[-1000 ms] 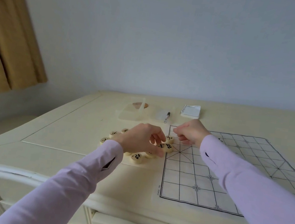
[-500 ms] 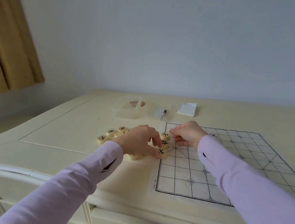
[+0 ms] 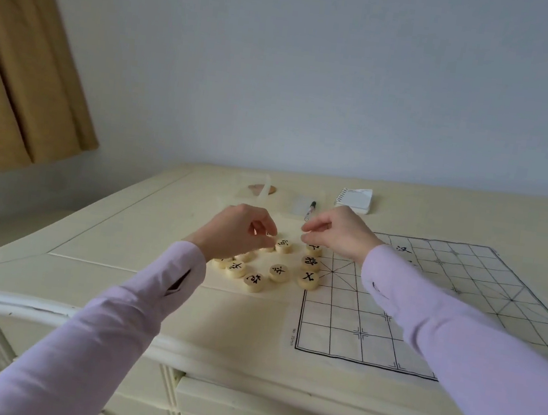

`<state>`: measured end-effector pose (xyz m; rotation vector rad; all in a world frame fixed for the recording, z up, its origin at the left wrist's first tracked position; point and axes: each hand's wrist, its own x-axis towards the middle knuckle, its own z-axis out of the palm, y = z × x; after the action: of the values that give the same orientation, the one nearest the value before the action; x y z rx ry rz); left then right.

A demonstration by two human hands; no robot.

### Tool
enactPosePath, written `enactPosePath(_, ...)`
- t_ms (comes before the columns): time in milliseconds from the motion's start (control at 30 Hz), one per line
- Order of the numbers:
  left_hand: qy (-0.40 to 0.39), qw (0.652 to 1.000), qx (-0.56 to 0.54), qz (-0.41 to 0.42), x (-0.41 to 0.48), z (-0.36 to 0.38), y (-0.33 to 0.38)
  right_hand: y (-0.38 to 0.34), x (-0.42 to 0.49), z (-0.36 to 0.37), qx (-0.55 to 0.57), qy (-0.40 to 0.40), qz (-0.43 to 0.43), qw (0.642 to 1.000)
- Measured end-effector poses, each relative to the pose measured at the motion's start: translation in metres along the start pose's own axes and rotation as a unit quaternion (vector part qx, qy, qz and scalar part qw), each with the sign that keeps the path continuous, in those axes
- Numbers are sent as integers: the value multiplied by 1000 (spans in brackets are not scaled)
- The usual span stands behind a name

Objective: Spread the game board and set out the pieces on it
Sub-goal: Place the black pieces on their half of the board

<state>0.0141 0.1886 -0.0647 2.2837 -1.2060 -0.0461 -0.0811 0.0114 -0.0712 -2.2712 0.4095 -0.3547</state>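
Xiangqi pieces (image 3: 278, 272) cluster by the board's (image 3: 425, 315) left edge on the desk (image 3: 123, 240); three sit on it. Small, light, rigid discs, best pinched by the rim. Left hand (image 3: 235, 233) and right hand (image 3: 338, 234) hover with fingers curled; whether either holds anything I cannot tell.

Left hand (image 3: 236, 233) palm-down, fingers curled, thumb and forefinger tips close together. Right hand (image 3: 340, 232) beside it, apart, fingers curled in loose pinch. Both forearms in lilac sleeves, converging forward.
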Motion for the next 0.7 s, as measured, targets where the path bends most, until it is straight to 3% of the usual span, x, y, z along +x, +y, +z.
enactPosePath(133, -100, 994, 30, -30, -9, -6, -4, -24, -9, 15, -153, -86, -66, 982)
enactPosePath(300, -132, 988, 71, -47, -18, -7, -13, -29, -9, 34, -248, -118, -56, 960)
enactPosePath(567, -150, 986, 76, -14, -29, -8, -24, -28, -9, 34, -253, -172, -72, 949)
enactPosePath(700, -81, 993, 86, -20, -27, -19, -33, -28, -6, 35, -232, -193, -68, 951)
